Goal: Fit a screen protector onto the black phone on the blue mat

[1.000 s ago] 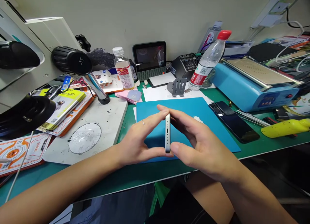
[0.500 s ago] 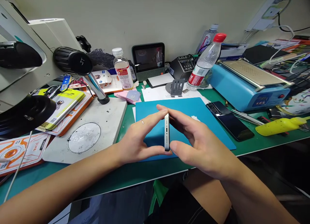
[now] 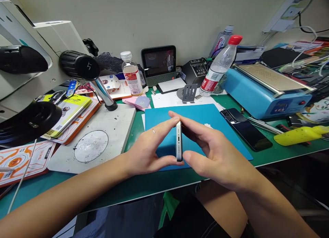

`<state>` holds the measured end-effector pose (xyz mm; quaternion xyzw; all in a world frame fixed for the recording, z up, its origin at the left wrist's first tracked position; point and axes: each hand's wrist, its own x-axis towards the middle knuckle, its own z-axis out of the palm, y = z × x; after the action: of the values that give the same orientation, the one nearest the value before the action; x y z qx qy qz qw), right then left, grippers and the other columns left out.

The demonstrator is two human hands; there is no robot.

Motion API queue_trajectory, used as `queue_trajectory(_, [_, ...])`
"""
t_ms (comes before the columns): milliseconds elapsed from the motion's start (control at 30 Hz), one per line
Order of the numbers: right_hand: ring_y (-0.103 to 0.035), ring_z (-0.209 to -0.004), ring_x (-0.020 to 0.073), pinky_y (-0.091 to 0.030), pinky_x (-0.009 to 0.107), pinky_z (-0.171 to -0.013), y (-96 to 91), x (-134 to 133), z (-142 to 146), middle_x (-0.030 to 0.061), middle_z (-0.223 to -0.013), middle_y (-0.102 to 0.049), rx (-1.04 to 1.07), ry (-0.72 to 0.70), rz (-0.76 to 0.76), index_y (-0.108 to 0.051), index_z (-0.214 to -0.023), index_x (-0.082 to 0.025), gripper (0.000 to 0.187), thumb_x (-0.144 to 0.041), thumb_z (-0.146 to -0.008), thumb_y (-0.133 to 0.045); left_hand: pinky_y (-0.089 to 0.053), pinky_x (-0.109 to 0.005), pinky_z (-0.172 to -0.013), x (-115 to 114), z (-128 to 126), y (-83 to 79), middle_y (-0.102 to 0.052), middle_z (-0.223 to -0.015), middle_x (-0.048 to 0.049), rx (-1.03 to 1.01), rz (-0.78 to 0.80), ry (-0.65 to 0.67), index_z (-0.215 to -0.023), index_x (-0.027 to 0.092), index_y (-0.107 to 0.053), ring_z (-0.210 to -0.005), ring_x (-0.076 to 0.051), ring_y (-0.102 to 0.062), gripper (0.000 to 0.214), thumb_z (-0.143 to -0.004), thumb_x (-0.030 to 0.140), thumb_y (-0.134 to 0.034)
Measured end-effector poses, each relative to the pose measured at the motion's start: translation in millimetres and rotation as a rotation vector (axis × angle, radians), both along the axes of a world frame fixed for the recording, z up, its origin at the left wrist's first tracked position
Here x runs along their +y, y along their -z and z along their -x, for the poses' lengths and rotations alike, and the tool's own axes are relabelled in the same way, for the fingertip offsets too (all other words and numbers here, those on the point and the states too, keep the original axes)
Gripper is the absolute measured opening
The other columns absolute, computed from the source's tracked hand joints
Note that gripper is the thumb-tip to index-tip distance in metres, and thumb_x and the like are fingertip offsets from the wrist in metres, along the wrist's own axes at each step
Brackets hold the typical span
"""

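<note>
A smartphone (image 3: pixel 179 142) is held on its long edge above the blue mat (image 3: pixel 164 116), its end with the charging port and speaker holes facing me. My left hand (image 3: pixel 146 147) grips it from the left, thumb under the lower edge and forefinger at the upper edge. From the other side my right hand (image 3: pixel 212 152) closes round the phone, thumb by the lower edge and fingers reaching over the top. Some right fingertips are hidden behind the phone and hand. Most of both phone faces cannot be seen.
At left a microscope (image 3: pixel 79 64) stands on a pale base (image 3: pixel 120 125). Behind the mat are a metal phone stand (image 3: pixel 190 93) and a red-capped bottle (image 3: pixel 217 71). To the right lie a black phone (image 3: pixel 246 130), a yellow squeeze bottle (image 3: pixel 298 135) and a blue heating machine (image 3: pixel 264 94).
The whole scene has shifted slightly to the right in the view. Both hands keep the same hold on the smartphone, which shows a little more of its left side.
</note>
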<state>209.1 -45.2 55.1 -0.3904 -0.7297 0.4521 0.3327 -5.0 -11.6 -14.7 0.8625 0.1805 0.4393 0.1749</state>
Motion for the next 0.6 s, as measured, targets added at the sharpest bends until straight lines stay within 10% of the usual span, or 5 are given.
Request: queue_trajectory(600, [-0.049,-0.145,0.0278,-0.042,0.040,-0.120,1.9,3.4,-0.2,-0.0001,-0.152,-0.058,0.030,-0.027,-0.006,-0.045,-0.156,-0.029,0.067,-0.024,-0.092,-0.064,-0.047,-0.044,-0.118,-1.0,-0.6,-1.2,-0.044,-0.160,-0.0212,0.049,-0.024,-0.016,-0.166,0.019,-0.009,-0.146,-0.034,-0.048,0.096,-0.095,0.049,-0.067])
